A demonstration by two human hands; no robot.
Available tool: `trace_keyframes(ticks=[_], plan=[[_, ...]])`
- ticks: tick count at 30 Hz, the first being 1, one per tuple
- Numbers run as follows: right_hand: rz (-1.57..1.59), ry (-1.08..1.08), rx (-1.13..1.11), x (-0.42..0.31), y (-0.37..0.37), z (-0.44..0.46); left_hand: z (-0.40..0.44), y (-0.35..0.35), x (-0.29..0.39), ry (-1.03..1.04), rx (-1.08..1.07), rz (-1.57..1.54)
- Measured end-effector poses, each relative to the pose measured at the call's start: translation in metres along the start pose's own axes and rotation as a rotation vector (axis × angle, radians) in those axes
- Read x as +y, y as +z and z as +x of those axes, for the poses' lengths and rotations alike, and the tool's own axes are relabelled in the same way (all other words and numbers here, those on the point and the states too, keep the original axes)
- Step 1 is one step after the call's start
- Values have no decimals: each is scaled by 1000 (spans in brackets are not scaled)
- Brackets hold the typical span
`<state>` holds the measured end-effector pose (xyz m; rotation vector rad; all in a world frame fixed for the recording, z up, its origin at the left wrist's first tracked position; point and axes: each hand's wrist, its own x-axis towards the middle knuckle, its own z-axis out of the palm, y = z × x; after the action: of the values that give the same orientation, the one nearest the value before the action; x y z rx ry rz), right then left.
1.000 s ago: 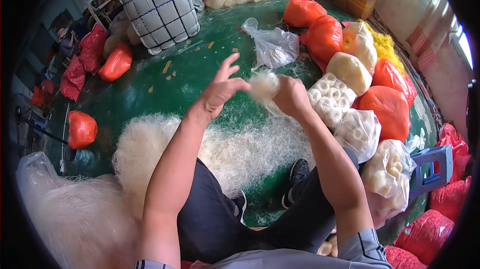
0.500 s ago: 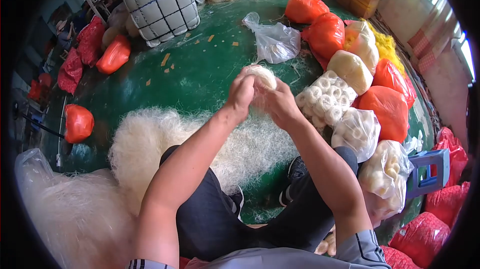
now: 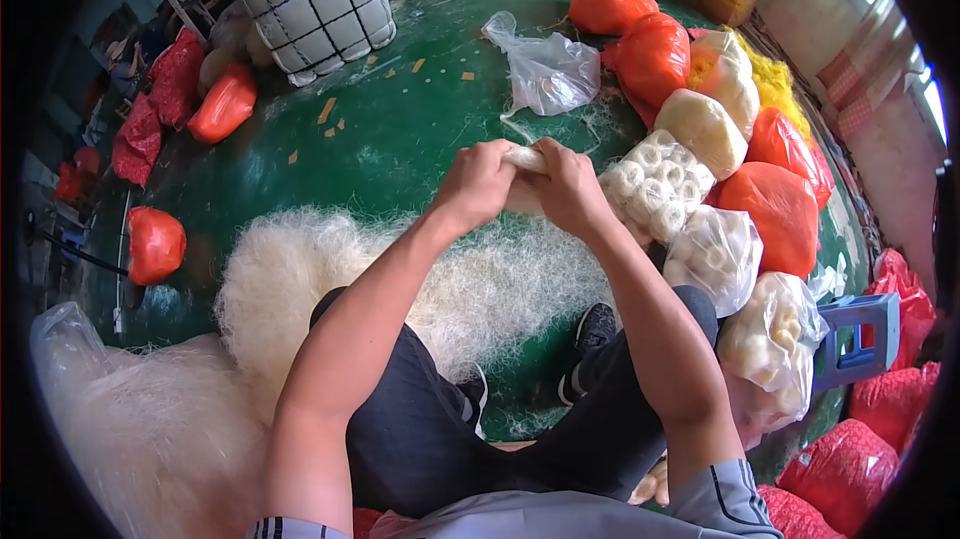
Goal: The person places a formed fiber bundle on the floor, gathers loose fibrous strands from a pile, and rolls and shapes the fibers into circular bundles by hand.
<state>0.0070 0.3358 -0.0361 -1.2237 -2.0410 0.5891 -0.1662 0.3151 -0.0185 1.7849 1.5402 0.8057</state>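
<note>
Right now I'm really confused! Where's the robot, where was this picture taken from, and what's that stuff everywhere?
There's no robot here. A person wears a camera on their head, looking forward and down, so you see almost what they see. The bare left hand and right hand are theirs. Together they hold a small pale fibre bundle in front of them.

Below lies the green floor. The fluffy pale heap on it is loose, thready fibre. Past the hands is a clear plastic bag. At picture right are a see-through pack of white rings and several orange-red bags; I can't tell what's inside those.
</note>
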Motion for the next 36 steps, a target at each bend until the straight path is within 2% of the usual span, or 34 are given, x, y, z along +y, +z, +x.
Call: trace_keyframes(ticks=[3, 6, 9, 10, 13, 14, 16, 17, 18, 19, 20, 21, 22, 23, 25, 26, 27, 29, 30, 33, 34, 36], plan=[[119, 209, 58, -15, 4, -2, 9, 24, -28, 7, 114, -342], [128, 181, -64, -11, -2, 1, -5, 18, -10, -30, 160, -89], [-103, -250, -95, -1, 3, 3, -15, 7, 1, 148, 31, 165], [-80, -259, 4, -2, 5, -1, -10, 7, -6, 141, 15, 146], [70, 93, 75, -8, 13, -2, -4, 9, -3, -92, 18, -56], [107, 168, 28, -7, 13, -1, -4, 12, -3, -78, 51, -10], [-43, 46, -21, -5, 15, -2, -5, 19, -5, -51, 113, 84], [-117, -12, -45, -3, 15, -4, -8, 20, -8, 17, 97, 165], [-79, -205, -76, -4, 12, -4, -12, 19, -8, 88, 84, 246], [-100, -229, -34, 1, 14, -3, -15, 17, -9, 156, 72, 326], [-118, -253, 3, 9, 21, -3, -11, 15, -15, 162, 74, 291], [-135, -277, 38, 12, 26, -5, -9, 12, -11, 34, 41, 160], [-85, -135, 131, 6, 29, -5, -7, 9, -2, -91, 9, 29], [-29, -1, 79, 2, 26, -4, -5, 6, 4, -211, -23, -101], [78, 270, -23, -6, 17, 0, 1, 23, -23, 6, 167, -23], [-24, 239, -53, -3, 16, 1, -3, 26, -23, 109, 221, 77], [-80, 103, -50, 1, 18, 0, -6, 28, -22, 214, 274, 177], [-194, -175, -45, 7, 23, 2, -6, 23, -20, 202, 182, 219], [-197, -175, 14, 3, 23, 0, -7, 20, -18, 191, 140, 239], [-3, 173, 82, -9, 25, -4, 0, 12, -13, -285, -67, -361], [42, 228, -1, -8, 22, -3, 1, 13, -16, -291, -94, -422], [-100, 87, -59, -1, 22, -1, -10, 18, -15, -32, 66, -44]])
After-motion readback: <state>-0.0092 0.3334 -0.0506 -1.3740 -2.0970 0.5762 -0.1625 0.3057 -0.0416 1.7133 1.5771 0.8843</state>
